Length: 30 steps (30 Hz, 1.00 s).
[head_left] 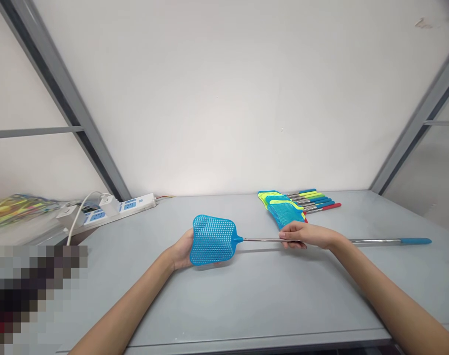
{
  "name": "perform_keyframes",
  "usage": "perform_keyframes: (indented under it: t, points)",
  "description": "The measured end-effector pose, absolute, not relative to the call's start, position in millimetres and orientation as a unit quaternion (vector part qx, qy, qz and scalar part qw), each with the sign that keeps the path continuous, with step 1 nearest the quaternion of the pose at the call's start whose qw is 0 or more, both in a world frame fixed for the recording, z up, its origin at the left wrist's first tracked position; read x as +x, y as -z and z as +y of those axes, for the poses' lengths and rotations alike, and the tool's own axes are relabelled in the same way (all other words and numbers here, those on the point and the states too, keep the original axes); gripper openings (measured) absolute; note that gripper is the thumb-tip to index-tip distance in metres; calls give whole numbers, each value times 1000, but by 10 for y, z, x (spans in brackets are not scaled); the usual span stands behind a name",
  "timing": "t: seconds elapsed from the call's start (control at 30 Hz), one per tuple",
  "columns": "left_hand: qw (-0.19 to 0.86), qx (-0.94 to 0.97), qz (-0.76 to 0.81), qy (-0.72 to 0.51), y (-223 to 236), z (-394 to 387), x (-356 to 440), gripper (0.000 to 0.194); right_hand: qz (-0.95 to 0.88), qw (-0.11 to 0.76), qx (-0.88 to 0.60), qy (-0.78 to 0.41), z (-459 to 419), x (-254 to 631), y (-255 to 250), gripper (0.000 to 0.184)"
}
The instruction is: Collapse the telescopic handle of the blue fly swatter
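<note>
A blue fly swatter (212, 240) is held sideways above the middle of the desk (246, 305), with its flat head pointing left. The left hand (182, 250) is open and cups the head from behind. The right hand (302, 235) is closed around the thin metal stick. More swatters (283, 207) lie near the back edge, and a power strip (128, 209) sits at the back left corner.

The left forearm (126, 303) and right forearm (382, 291) reach in bare from the bottom corners, angling toward each other. The left hand (180, 251) sits lower, palm turned inward, its fingers hidden from here. The right hand (306, 234) lies farther out, knuckles up, fingers curled closed.
</note>
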<state>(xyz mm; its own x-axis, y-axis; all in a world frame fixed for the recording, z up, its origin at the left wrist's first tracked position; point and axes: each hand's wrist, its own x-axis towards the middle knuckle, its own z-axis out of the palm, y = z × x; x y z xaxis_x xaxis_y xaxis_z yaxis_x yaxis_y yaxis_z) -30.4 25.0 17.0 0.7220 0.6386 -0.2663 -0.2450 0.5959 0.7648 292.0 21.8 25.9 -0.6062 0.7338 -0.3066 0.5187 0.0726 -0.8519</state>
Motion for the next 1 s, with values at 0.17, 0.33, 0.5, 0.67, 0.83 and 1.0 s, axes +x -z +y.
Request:
perform_keyframes:
  t: [0.17,0.33,0.5,0.67,0.83,1.0]
  points:
    - [845,354,296,-271,-180,247,-270,49,-722,101,-436,-528,221,2921,-256,43]
    - [841,351,303,-279,-194,238,-232,55,-724,97,-436,-525,219,2923,-258,43]
    - [819,387,320,-277,-162,245,-248,53,-727,98,-436,-521,223,2929,-250,42]
    - [772,437,356,-296,-131,256,-261,43,-721,105,-446,-520,234,2941,-241,43]
    - [771,435,327,-331,-133,289,-278,42,-723,103,-444,-520,243,2957,-236,42]
    - [770,436,337,-323,-131,328,-313,52,-724,105,-444,-517,256,2970,-222,43]
